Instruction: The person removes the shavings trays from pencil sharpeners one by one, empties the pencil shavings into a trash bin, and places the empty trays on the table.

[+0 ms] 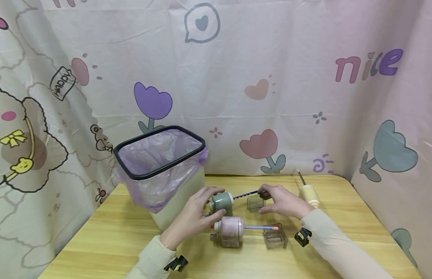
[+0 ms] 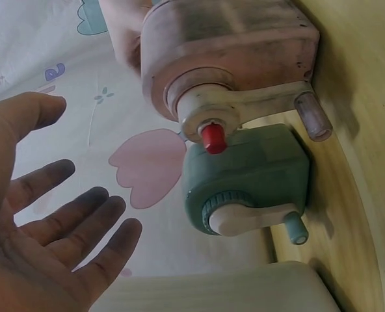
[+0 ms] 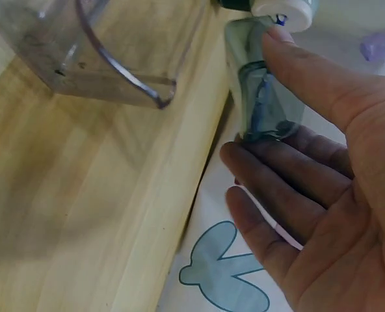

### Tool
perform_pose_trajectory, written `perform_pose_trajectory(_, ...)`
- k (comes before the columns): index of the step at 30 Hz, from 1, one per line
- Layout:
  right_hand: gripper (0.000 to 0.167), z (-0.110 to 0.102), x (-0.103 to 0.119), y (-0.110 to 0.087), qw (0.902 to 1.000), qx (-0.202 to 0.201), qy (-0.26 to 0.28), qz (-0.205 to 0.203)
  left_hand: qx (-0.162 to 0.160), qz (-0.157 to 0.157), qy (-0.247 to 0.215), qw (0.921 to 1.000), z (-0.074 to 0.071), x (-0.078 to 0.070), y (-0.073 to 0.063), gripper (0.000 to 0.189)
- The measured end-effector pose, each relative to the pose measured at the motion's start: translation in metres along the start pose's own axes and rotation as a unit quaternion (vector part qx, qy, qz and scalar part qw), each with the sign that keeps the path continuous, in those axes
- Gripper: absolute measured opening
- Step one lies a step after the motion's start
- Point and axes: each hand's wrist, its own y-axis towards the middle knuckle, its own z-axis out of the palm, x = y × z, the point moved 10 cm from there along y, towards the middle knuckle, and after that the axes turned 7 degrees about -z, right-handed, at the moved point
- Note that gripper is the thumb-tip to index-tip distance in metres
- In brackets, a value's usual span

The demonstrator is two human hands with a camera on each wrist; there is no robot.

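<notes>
My left hand (image 1: 195, 217) has its fingers spread beside the green crank pencil sharpener (image 1: 222, 202); in the left wrist view, air shows between the fingers and both sharpeners. A dark patterned pencil (image 1: 245, 195) sticks out of the green sharpener towards my right hand (image 1: 282, 200). That hand holds a translucent green shavings drawer (image 3: 261, 84), thumb at one end and fingertips at the other. Nearer me stands the pink crank sharpener (image 1: 230, 230), crank and red knob (image 2: 213, 138) facing left, with a blue pencil (image 1: 259, 228) in it. A clear brownish drawer (image 1: 275, 237) lies by its pencil's end.
A bin (image 1: 181, 201) with a black rim and a purple liner bag stands at the back left. Far right on the wooden table (image 1: 341, 232) is a yellow sharpener (image 1: 309, 195) holding a dark pencil. A printed curtain (image 1: 216, 97) borders the back and sides.
</notes>
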Motion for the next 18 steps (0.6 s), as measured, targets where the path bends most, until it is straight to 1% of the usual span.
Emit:
perform_pose_trajectory(5,0.066,0.002,-0.008,-0.001,0.9998,0.010,0.004,0.016,0.014,0.007,-0.003,0.9999,0.005,0.000,0.001,0.055)
perform_pose_trajectory(11,0.067,0.008,-0.010,0.000,0.9991,0.028,0.019,0.025,0.021,0.020,0.014,0.9995,0.008,-0.002,0.000,0.054)
perform_pose_trajectory(18,0.065,0.012,-0.007,0.003,0.9990,0.039,0.013,0.015,0.025,0.025,0.024,0.9991,0.008,-0.003,-0.003,0.055)
